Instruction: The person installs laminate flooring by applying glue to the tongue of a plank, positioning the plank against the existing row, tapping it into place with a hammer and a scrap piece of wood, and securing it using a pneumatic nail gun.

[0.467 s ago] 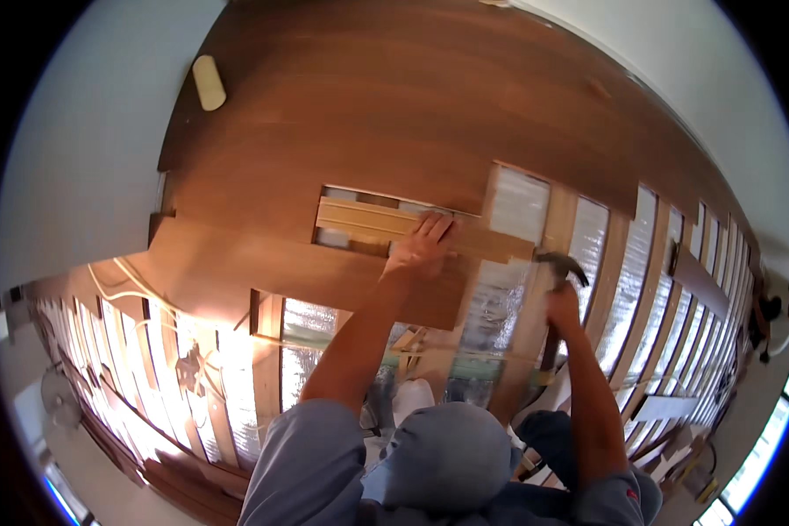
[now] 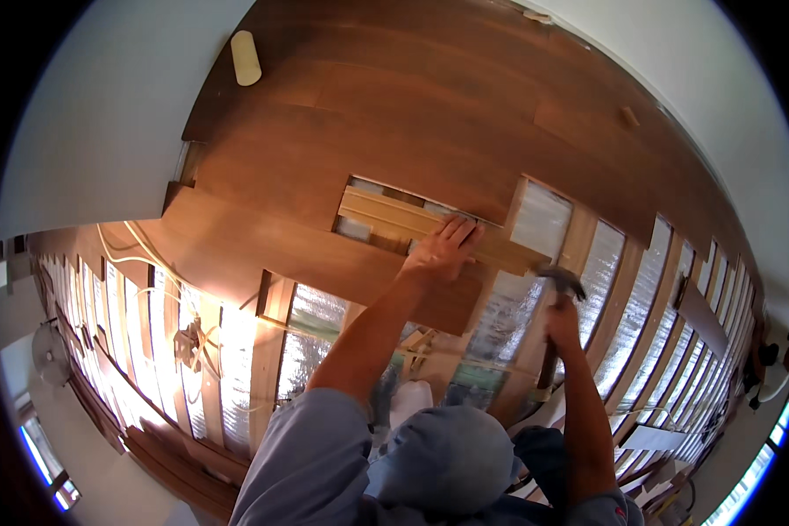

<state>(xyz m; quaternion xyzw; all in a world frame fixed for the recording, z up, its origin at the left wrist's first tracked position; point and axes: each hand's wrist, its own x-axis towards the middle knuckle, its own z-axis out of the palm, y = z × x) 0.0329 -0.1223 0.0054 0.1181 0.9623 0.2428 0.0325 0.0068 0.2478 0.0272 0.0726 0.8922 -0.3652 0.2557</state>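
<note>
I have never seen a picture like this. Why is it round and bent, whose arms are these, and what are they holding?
A wide fisheye camera worn on a person's head took it, so straight edges bend toward the rim. Both bare arms are that person's own. The left hand lies flat on a pale wooden plank set in a gap among the brown boards. The right hand grips a hammer by its handle, head near the plank's end. Beyond the boards, wooden battens alternate with shiny silver foil. A cream-coloured roll rests at the boards' far edge.

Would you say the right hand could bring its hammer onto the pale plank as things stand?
Probably yes: the right hand holds the hammer just beside the pale plank, with nothing between them, though the left hand presses on it.
</note>
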